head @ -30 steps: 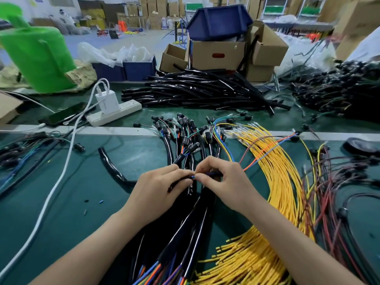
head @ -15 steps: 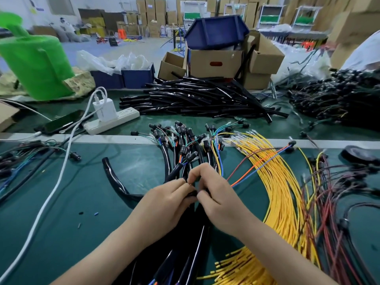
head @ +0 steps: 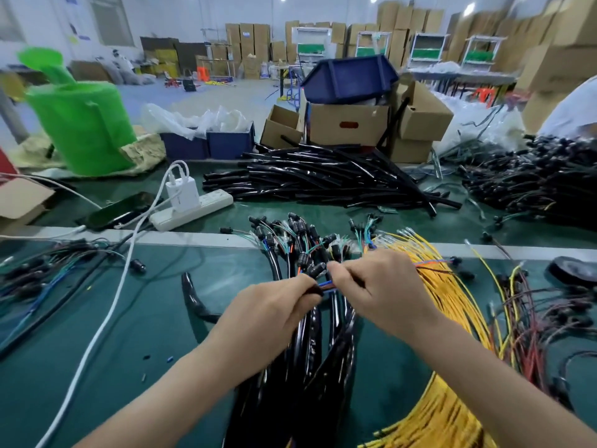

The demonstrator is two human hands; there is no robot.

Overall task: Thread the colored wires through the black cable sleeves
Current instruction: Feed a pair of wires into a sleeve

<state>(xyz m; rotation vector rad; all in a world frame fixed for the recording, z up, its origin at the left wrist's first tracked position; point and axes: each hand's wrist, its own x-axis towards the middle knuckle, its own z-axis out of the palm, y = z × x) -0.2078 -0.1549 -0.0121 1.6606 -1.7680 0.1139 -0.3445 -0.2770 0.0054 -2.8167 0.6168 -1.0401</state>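
Observation:
My left hand grips the mouth end of a black cable sleeve over the green mat. My right hand pinches a small bundle of blue, orange and red wires that bridges the short gap into the sleeve's opening. The same wires trail off to the right across the yellow bundle. Beneath both hands lies a thick bunch of sleeved harnesses with black connectors at their far ends. How far the wires reach inside the sleeve is hidden by my fingers.
A fan of yellow wires lies to the right, red and brown wires beyond it. A heap of loose black sleeves sits at the back, one lone sleeve on the left. A white power strip, phone and white cable lie left.
The view tilted upward, showing more of the room. My hands have drawn slightly apart, so a short stretch of coloured wire now shows between them at the sleeve's mouth.

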